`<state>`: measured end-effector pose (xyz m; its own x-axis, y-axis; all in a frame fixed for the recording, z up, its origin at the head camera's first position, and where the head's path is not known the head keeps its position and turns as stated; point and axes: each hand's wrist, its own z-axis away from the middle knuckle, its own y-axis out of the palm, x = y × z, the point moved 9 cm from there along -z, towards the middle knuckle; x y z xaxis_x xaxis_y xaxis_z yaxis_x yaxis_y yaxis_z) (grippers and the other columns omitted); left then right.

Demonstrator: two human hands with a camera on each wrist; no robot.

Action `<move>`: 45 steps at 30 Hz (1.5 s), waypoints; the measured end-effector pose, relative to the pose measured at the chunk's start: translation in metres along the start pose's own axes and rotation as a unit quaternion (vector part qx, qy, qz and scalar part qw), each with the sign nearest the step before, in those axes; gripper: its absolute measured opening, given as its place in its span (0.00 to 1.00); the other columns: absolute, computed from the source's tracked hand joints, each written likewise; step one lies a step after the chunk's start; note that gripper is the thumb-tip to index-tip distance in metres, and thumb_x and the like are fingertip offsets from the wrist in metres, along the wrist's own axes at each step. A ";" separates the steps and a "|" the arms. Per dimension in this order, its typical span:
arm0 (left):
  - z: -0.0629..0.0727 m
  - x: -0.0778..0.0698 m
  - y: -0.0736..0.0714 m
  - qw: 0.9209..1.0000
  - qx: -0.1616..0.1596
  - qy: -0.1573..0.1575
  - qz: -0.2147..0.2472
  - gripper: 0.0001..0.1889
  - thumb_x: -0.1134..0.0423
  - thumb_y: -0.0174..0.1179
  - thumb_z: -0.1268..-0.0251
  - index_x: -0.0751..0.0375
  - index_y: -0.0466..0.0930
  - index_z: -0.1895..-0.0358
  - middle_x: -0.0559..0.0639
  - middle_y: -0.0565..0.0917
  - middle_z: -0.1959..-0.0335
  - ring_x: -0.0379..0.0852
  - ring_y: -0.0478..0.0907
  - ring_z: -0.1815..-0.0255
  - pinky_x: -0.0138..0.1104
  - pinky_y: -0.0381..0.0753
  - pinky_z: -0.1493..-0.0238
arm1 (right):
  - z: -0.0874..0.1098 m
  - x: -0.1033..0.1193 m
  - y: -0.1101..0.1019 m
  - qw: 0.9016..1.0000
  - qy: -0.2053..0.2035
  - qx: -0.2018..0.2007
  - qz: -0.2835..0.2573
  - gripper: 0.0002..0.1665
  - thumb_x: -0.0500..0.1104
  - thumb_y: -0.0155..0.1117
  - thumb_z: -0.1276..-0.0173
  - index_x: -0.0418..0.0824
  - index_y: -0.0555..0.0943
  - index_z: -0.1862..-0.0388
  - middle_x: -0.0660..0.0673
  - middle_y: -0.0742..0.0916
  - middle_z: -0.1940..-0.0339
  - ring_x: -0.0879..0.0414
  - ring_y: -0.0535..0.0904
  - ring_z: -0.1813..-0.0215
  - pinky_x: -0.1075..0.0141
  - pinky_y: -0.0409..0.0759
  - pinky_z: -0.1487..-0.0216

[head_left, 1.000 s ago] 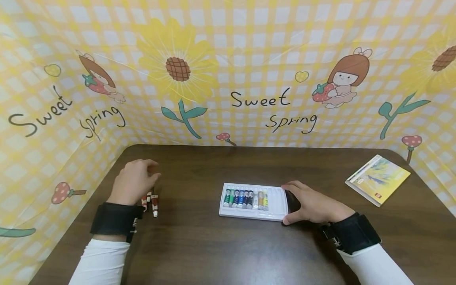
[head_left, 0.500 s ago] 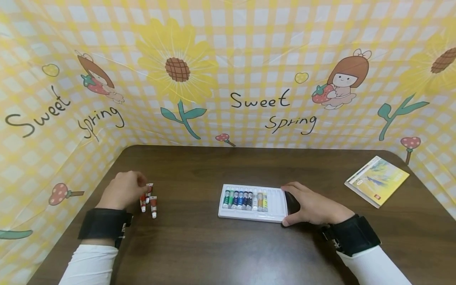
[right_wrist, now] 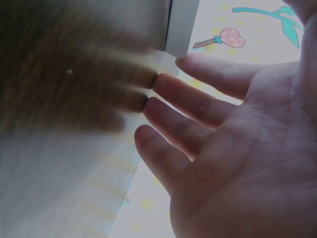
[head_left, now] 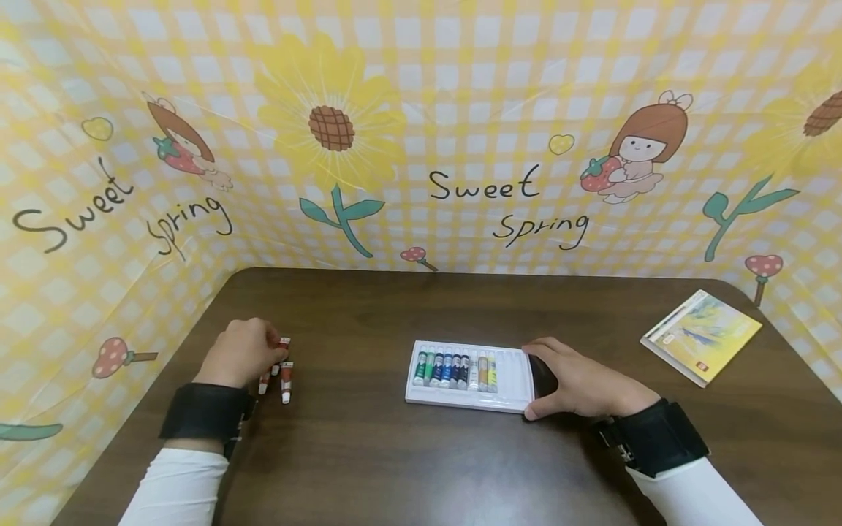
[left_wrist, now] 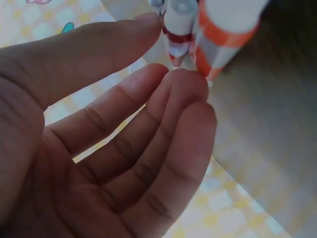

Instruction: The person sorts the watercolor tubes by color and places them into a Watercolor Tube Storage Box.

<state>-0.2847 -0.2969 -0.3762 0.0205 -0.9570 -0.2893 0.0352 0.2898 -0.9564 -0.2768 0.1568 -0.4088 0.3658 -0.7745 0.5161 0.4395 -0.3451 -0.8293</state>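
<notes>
Between the hands (head_left: 238, 354) (head_left: 585, 378), tray (head_left: 514, 376) (against right)

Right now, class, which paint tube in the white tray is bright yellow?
In the head view, the rightmost tube of the row in the white tray: it alone is bright yellow; the ochre tube beside it is duller.

I have the left hand (head_left: 240, 352) lower and nearer than a second ago, when it reached farther across the worktop (head_left: 368, 307). Half a second ago it sat more to the left, with all three red tubes (head_left: 286, 382) showing. It has since come back rightwards, and its fingers (head_left: 272, 342) now hide the middle of the far tube (head_left: 285, 342).
</notes>
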 end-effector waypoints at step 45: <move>-0.002 -0.024 0.009 0.999 -0.032 0.024 0.007 0.06 0.65 0.68 0.36 0.64 0.91 0.63 0.64 0.90 0.63 0.63 0.87 0.65 0.55 0.85 0.62 | 0.000 0.000 -0.001 1.000 -0.017 -0.004 0.012 0.63 0.65 0.81 0.43 0.34 0.65 0.20 0.30 0.69 0.21 0.35 0.71 0.25 0.37 0.73 0.28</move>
<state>-0.2867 -0.2712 -0.3775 -0.0266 -0.9524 -0.3037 -0.0280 0.3044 -0.9521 -0.2772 0.1576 -0.4076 0.4044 -0.7638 0.5030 0.4237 -0.3309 -0.8432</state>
